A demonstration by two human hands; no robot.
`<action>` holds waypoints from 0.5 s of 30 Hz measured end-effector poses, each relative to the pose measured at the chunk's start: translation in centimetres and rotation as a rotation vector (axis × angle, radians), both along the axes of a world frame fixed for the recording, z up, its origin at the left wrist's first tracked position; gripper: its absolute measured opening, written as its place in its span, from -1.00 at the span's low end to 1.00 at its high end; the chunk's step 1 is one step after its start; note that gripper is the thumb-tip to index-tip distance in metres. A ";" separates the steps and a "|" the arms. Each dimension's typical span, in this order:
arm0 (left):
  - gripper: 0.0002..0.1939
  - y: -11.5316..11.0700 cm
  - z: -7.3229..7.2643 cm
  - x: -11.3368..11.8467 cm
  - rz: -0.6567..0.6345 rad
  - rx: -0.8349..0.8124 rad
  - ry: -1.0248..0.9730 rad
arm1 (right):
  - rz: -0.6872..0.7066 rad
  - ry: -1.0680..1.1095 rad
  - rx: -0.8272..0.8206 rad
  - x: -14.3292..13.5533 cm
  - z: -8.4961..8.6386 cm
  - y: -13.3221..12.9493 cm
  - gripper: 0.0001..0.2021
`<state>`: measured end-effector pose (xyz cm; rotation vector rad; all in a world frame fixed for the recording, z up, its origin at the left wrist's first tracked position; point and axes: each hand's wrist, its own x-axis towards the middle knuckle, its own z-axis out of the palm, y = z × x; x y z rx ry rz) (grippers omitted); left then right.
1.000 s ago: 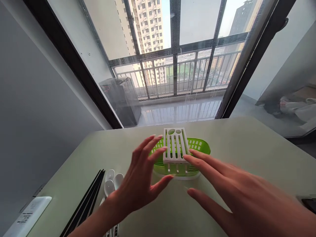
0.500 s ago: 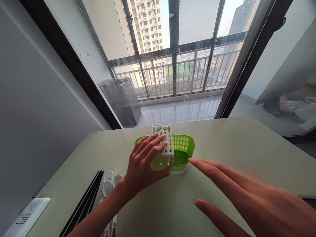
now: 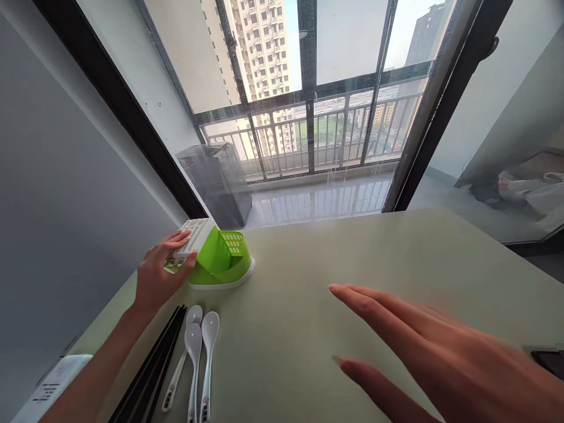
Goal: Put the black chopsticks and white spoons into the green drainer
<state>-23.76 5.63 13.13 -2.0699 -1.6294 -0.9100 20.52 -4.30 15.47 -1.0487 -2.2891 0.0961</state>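
Observation:
At the far left of the table, my left hand is wrapped round the white slotted top part of a green plastic utensil holder. The holder has a grid-patterned back and a white base. My right hand hovers over the right side of the table with nothing in it, thumb apart from the outstretched fingers. Nearer to me, below the holder, lie three white spoons. Beside them on the left is a bundle of black chopsticks, partly hidden by my left forearm.
A white object with printed text lies at the left table edge. A dark object shows at the right edge. Past the table's far edge stand a glass door and a grey cabinet.
My left hand has moved the green utensil holder from the table's middle to the far left, and it is turned. The spoons show more fully. My right hand has barely moved.

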 end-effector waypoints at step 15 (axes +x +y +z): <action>-0.40 -11.3 -8.3 16.8 -0.597 -0.483 0.150 | 0.110 -0.152 -0.036 -3.9 -0.5 -0.2 -0.52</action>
